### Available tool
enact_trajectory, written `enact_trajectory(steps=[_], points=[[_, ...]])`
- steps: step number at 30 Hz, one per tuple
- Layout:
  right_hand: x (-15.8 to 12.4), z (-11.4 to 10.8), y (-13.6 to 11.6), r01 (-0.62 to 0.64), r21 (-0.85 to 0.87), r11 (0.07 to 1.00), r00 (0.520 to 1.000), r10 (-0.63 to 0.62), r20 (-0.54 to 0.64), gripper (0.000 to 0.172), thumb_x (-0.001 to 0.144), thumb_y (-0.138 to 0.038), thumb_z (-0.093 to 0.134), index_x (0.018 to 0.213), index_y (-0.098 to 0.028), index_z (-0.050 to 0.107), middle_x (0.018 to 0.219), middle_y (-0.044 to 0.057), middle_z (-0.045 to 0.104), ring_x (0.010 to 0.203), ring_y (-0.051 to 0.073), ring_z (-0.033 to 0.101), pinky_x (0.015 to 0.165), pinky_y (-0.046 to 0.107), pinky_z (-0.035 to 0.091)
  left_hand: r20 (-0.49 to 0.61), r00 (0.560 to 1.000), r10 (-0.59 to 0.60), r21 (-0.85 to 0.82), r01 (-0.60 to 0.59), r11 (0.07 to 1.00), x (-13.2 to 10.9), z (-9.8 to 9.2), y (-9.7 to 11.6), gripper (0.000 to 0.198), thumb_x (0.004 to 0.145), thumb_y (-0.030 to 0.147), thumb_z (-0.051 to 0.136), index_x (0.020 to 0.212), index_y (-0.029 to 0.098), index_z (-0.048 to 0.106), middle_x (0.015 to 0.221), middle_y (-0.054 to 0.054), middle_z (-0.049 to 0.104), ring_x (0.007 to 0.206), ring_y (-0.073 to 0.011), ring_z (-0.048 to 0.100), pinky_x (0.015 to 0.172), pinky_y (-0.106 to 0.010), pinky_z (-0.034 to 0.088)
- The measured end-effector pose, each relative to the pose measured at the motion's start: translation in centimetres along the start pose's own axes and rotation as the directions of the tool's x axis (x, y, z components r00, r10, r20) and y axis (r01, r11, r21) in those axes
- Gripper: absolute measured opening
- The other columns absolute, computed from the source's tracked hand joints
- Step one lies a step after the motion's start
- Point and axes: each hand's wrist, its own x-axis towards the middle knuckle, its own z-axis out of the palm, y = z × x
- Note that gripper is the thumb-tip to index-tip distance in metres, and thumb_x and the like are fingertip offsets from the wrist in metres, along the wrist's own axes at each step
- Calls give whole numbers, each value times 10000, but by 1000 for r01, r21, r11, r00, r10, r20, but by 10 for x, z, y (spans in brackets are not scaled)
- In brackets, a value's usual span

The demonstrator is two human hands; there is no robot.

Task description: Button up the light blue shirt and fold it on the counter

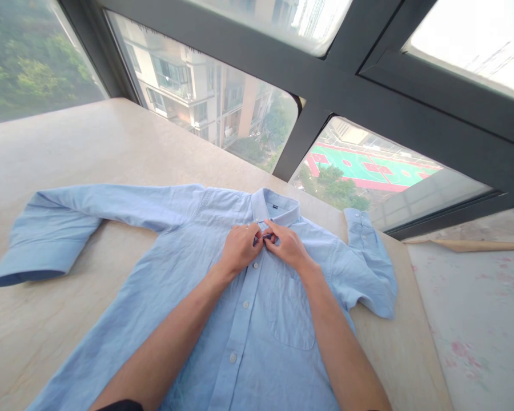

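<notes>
A light blue button-up shirt [205, 274] lies face up, its collar [288, 214] toward the window and its sleeves spread to both sides. Just below the collar, my left hand [240, 245] pinches one edge of the front placket. My right hand [285, 244] grips the facing edge, so the fingertips of both hands almost meet. Whatever button sits between them is hidden by the fingers. Further down the placket, white buttons [245, 305] show in a line. A chest pocket [292, 314] lies beneath my right forearm.
The shirt rests on a pale stone-like sill [124, 140]. Dark window frames [312, 85] rise along its far edge, with buildings, trees and a sports court outside. At the right, a floral-patterned surface [475, 319] borders the sill.
</notes>
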Motion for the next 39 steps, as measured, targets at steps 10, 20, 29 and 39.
enact_trajectory(steps=[10,20,29,39], points=[[-2,-4,5,-38,105,994,999,39,-5,559,846,-148,606,1393,-218,519,976,23,770,739,169,679,796,341,557,-6,998,57,152,-56,987,-6,4,5,155,882,178,540,1018,198,612,850,-62,692,838,-226,632,766,-324,425],[-1,-7,6,-19,-32,999,1000,19,21,588,848,-134,612,1417,-224,494,982,21,770,791,208,664,832,390,523,-54,996,68,189,-57,980,-6,9,4,128,892,188,517,939,201,636,781,-48,686,756,-199,618,767,-317,417],[-7,-5,3,15,-52,999,997,-19,-75,428,890,-163,610,1313,-228,589,904,13,781,775,213,671,850,386,500,-42,998,51,89,-47,995,-5,8,-1,81,885,178,544,876,200,622,804,-46,690,768,-199,622,775,-323,420],[-11,0,-1,19,-74,997,988,-30,-151,406,925,-198,600,1325,-242,554,937,24,777,905,232,694,879,407,499,-32,999,39,41,-38,998,-7,9,-2,96,880,167,548,942,205,611,883,-52,702,853,-211,646,785,-317,450]])
